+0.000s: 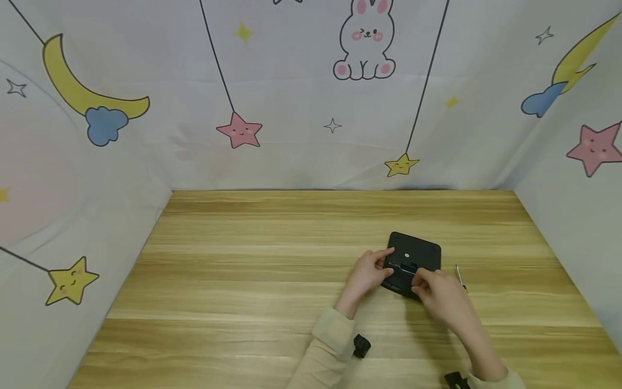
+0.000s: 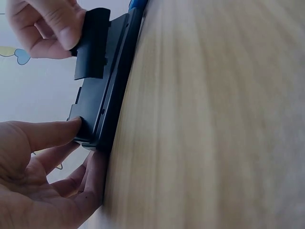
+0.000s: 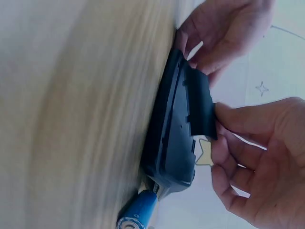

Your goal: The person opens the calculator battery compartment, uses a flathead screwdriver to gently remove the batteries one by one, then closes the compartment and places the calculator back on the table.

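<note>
A flat black device (image 1: 418,252) lies on the wooden table, its underside facing up. My left hand (image 1: 367,274) holds its left end; in the left wrist view the thumb (image 2: 57,131) presses on top while the fingers touch the edge. Between thumb and fingertips, my right hand (image 1: 442,296) pinches a curved black battery cover (image 3: 200,103). That cover is tilted up over the device, its small tabs showing in the right wrist view. Whether the cover touches the device, I cannot tell.
Just right of the device lies what looks like a screwdriver, its metal shaft (image 1: 458,274) in the head view and blue handle (image 3: 139,210) in the right wrist view. White printed cloth (image 1: 301,97) walls the table at the back and sides.
</note>
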`<state>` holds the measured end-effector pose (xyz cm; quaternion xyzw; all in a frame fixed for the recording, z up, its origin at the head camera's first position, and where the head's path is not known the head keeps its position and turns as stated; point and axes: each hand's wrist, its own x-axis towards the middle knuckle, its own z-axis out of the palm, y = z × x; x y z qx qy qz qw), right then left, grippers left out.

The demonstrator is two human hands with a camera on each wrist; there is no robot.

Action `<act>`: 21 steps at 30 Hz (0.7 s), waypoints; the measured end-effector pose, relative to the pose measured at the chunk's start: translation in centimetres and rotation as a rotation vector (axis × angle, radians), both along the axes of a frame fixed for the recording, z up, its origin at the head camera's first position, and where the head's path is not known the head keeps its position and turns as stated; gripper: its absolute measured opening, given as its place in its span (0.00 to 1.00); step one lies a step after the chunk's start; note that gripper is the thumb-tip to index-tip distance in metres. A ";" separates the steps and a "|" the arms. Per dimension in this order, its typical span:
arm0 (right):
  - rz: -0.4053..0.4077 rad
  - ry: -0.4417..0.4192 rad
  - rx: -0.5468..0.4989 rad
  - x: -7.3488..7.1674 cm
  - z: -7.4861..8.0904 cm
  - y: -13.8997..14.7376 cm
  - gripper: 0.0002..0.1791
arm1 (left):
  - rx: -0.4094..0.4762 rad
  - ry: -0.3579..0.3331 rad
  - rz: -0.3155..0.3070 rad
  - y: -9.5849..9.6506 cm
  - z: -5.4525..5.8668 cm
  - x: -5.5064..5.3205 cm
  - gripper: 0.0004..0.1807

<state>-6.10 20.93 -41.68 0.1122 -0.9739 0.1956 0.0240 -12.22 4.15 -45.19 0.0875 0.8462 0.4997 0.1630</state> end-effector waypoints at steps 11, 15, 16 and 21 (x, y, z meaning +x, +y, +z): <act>-0.077 0.080 -0.088 -2.1 0.5 0.9 0.02 | 0.000 0.005 -0.003 0.0 0.0 0.0 0.26; -0.081 0.097 -0.082 -2.6 0.3 0.9 0.02 | 0.004 0.009 -0.001 0.1 0.0 0.0 0.26; -0.080 0.101 -0.080 -2.7 0.3 0.9 0.02 | 0.005 0.010 -0.001 0.1 0.0 -0.1 0.26; -0.079 0.115 -0.077 -3.2 -0.2 0.9 0.02 | -0.005 0.010 -0.002 0.1 0.0 0.0 0.26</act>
